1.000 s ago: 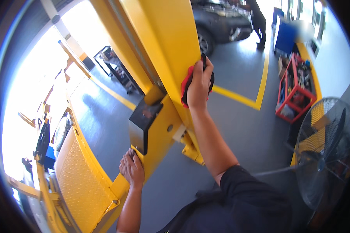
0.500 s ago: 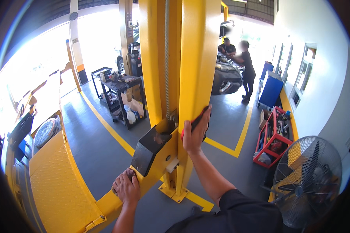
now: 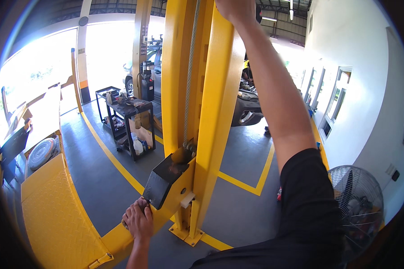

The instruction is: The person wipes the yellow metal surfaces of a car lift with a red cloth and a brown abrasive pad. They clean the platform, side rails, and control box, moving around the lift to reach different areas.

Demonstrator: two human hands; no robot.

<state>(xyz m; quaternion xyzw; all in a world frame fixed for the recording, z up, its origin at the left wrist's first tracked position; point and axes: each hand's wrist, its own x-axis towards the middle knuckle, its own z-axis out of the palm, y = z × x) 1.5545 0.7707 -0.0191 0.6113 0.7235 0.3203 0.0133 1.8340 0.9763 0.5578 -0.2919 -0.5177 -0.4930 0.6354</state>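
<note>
A tall yellow lift post [image 3: 216, 103] stands in front of me, with a steel cable [image 3: 191, 67] running down its channel. At its foot a black angled cover [image 3: 165, 179] is fixed to a yellow crossbeam [image 3: 164, 210]. My left hand [image 3: 138, 219] rests on this beam beside the cover, fingers curled over a crumpled dark rag. My right arm reaches up along the post, and my right hand [image 3: 237, 10] is at its right face by the top edge of the picture. Its fingers are cut off, and a dark bit of something shows beside it.
A yellow ramp plate [image 3: 60, 215] lies at the left, near a round ribbed disc [image 3: 42, 154]. Behind the post stand a black tool cart [image 3: 132, 107] and a vehicle's front end [image 3: 247, 112]. At the right are a caged fan [image 3: 357, 201] and a white wall [image 3: 368, 89].
My right hand has slid up the post from about mid-height to the top edge of view. My left hand stays on the beam with the rag. The view has tilted upward slightly.
</note>
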